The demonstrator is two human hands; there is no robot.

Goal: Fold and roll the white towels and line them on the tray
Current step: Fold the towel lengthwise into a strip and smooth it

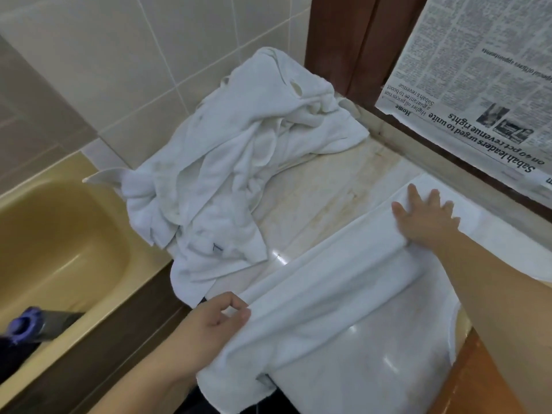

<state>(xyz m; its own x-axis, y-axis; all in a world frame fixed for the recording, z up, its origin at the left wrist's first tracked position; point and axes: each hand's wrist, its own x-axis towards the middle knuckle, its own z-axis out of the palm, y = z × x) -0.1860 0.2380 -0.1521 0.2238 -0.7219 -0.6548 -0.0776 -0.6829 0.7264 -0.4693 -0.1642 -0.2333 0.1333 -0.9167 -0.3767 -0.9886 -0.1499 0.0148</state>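
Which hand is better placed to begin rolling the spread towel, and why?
Left, probably: the left hand already pinches the folded edge of the towel, while the right hand lies flat, pressing its far end down.

White towel (328, 294) on counter (328, 180), left hand (209, 318) pinching edge, right hand (424, 216) flat

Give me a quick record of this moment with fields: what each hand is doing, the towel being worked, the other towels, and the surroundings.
left hand: pinches the near end of the fold
right hand: flat, fingers spread, pressing the far end
towel: spread on the counter, one long edge folded over
towel pile: crumpled, behind, unfolded
counter: pale, glossy
sink: yellow, on the left
newspaper: covers the window
tray: not identifiable
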